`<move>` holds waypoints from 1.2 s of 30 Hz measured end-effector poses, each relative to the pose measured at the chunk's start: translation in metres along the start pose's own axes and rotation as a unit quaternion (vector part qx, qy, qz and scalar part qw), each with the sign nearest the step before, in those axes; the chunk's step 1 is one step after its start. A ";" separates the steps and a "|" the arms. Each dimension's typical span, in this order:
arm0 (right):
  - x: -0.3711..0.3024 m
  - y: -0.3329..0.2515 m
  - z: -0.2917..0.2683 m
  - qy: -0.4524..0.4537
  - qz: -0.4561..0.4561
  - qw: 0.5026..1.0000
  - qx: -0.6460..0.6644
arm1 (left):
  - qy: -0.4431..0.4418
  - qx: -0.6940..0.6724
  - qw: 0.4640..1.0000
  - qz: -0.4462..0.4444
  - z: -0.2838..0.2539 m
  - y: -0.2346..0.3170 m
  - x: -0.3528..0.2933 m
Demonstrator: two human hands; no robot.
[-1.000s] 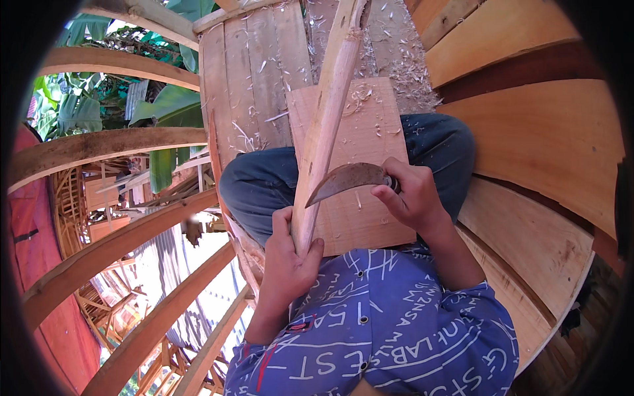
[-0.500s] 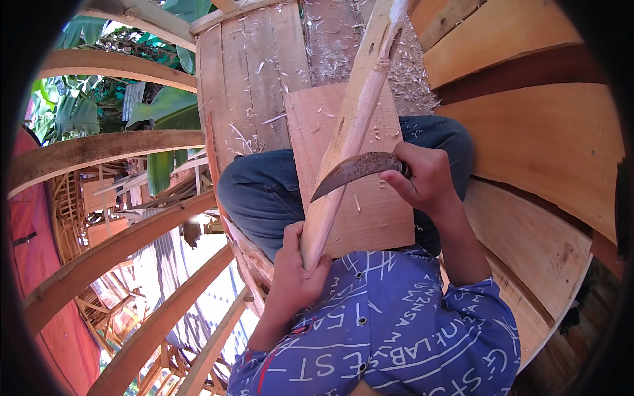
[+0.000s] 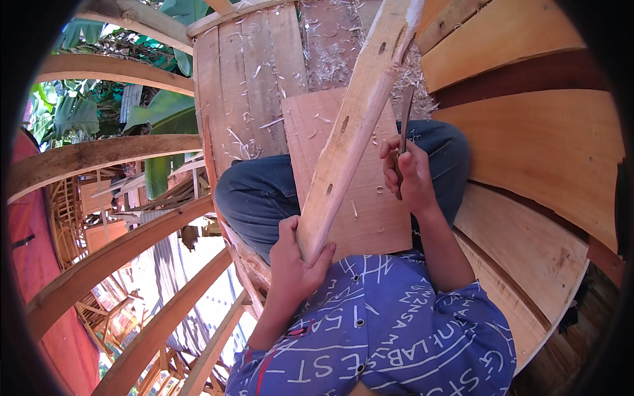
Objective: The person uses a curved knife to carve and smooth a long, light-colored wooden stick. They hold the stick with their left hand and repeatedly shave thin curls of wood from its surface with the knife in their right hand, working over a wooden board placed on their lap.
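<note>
My left hand is closed round the near end of a long pale wooden pole, which slants up and away to the right. Several dark oval marks dot the pole's upper face. In my right hand is the handle of a curved knife; its dark blade points away from me, seen nearly edge-on, and stands apart from the pole on the right. Under the pole a flat rectangular board lies across my lap, with a few curled shavings on it.
My bent legs flank the board. Wood shavings litter the plank floor ahead. Curved wooden planks rise on the right. Spaced wooden ribs line the left side, with banana leaves and metal sheeting beyond.
My right hand has drawn the knife off the pole and turned its blade from pointing left to pointing away. The pole has rolled slightly in my left hand, showing more of its marked face.
</note>
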State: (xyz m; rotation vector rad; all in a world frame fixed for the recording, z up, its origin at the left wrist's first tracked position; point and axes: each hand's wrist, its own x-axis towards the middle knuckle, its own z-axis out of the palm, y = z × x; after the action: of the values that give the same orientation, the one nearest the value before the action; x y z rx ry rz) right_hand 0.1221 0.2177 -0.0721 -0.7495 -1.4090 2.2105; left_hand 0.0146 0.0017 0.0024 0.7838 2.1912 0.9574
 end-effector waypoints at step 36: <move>-0.005 -0.046 -0.009 0.079 -0.196 0.799 -0.563 | -0.203 -0.241 0.949 -0.033 0.008 0.025 0.029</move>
State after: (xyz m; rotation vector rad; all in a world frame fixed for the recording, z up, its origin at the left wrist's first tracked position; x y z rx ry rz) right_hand 0.1341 0.2395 -0.0318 -0.8201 -2.4686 0.8006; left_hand 0.0088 0.0397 0.0085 0.6018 1.5343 1.1219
